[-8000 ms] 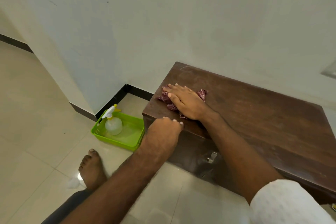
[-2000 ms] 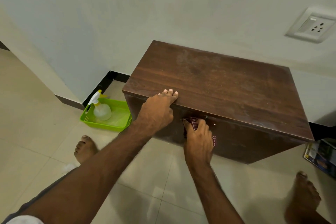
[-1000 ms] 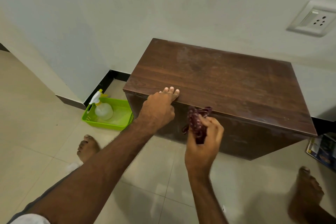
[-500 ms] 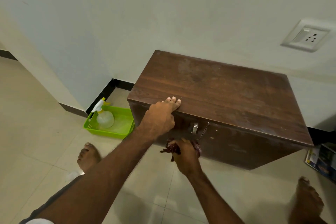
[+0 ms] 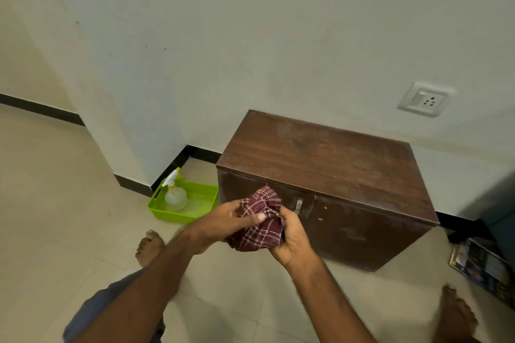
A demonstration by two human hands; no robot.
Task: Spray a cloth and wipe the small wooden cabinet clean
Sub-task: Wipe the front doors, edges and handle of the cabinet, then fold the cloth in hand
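Note:
The small dark wooden cabinet (image 5: 328,164) stands on the floor against the wall, its doors shut and a metal handle (image 5: 298,206) on the front. In front of it, off the wood, a bunched maroon checked cloth (image 5: 260,224) is held between both hands. My left hand (image 5: 223,221) grips its left side with the thumb across the fabric. My right hand (image 5: 289,234) closes on its right and lower side. A clear spray bottle (image 5: 175,194) with a white and yellow trigger stands in a green tray (image 5: 207,194) left of the cabinet.
My bare feet (image 5: 147,248) rest on the tiled floor, one left of my arms, the other (image 5: 457,314) at lower right. A magazine (image 5: 479,267) lies by the cabinet's right side. A wall socket (image 5: 425,101) sits above the cabinet. A wall corner juts out on the left.
My left hand has left the cabinet's top edge and joined the right on the cloth. The cloth has come away from the cabinet's lower front, and I have drawn back from it.

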